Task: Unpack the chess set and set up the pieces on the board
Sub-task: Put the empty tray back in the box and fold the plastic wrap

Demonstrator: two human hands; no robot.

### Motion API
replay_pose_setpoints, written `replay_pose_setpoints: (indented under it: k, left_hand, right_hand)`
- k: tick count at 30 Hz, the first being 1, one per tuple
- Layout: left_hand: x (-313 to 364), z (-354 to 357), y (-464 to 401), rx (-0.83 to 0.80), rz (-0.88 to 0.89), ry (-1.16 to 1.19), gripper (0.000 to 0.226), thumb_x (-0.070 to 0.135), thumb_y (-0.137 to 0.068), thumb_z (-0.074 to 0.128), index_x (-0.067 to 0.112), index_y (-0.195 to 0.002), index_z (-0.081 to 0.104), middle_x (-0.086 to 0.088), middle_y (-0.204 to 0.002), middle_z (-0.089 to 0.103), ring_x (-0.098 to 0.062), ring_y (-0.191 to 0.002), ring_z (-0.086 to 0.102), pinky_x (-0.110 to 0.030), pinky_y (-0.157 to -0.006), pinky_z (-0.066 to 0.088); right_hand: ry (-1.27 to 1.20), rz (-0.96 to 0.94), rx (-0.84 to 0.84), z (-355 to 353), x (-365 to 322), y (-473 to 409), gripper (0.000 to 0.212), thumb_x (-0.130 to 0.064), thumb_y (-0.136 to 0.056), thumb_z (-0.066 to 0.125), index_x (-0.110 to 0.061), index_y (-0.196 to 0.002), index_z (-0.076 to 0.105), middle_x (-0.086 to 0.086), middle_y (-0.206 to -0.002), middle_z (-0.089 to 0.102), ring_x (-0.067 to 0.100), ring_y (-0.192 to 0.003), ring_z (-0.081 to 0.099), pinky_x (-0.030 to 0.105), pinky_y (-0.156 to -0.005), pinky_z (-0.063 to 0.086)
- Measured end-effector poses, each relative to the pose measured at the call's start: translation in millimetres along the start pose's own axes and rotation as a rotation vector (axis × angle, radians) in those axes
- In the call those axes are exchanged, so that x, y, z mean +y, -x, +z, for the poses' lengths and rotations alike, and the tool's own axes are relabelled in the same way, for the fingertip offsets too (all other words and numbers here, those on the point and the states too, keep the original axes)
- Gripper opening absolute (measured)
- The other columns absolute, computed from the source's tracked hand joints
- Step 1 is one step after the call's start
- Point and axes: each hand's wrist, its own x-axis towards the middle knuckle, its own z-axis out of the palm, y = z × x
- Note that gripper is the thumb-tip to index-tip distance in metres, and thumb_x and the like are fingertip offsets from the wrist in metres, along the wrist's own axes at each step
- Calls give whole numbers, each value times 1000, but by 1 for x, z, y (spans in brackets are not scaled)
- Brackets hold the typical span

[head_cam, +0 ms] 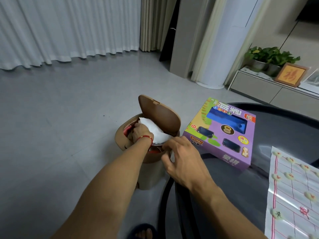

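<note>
The dark round counter (279, 135) carries the paper board (293, 192) with pale pieces (290, 175) already placed, so setup looks largely done. The purple chess box (222, 135), labelled "XCPAI", sits opened. At the brown bin (146, 169), the left hand (140, 132) pushes white wrapping (155, 131) down, fingers curled on it; the right hand (183, 157) pinches its edge.

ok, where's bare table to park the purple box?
Bare dark table lies behind the purple box, and between it and the paper board. The board carries pieces. Both hands crowd the bin.
</note>
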Motion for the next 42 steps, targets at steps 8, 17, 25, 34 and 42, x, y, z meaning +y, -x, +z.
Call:
replay_pose_setpoints:
  k: [8, 17, 25, 34, 42]
  left_hand:
    - [-22, -7, -16, 269, 412, -480, 74, 59, -83, 66, 10, -133, 42, -16, -126, 49, -31, -114, 47, -44, -92, 49]
    - [8, -55, -22, 331, 851, -429, 108, 26, -76, 80, 23, -157, 9, -13, -160, 14, -38, -141, 27, -52, -106, 43]
    - [-19, -90, -20, 192, 1056, -483, 71, -10, -70, 62, 25, -130, 53, 1, -128, 58, -25, -125, 51, -44, -110, 38]
    - [-115, -77, -3, -153, 913, -748, 85, -3, -85, 43, 35, -157, 19, -2, -164, 19, -23, -152, 15, -49, -121, 12]
    - [-113, -67, -1, -257, 826, -748, 87, -2, -82, 48, 29, -158, 19, 0, -166, 14, -20, -152, 11, -38, -123, 6]
  right_hand:
    - [4, 0, 6, 1, 1, -2, 18, -34, -86, 52, -22, -91, 65, -6, -94, 64, 10, -90, 51, 26, -80, 48]
    - [5, 11, 2, -1, -2, -2, 19, -32, -86, 51, -18, -90, 64, -2, -92, 62, 14, -90, 51, 30, -77, 48]
    - [21, 14, 28, -3, -3, -1, 20, -30, -84, 50, -16, -88, 65, -1, -94, 63, 18, -94, 52, 30, -78, 47]
    - [78, -42, 49, -2, -5, -1, 42, -29, -79, 50, -14, -113, 68, 4, -117, 62, 24, -109, 53, 36, -99, 46]
    - [102, -26, 46, 0, -6, -1, 39, -30, -80, 53, -15, -111, 70, 3, -106, 66, 24, -102, 54, 38, -92, 49]
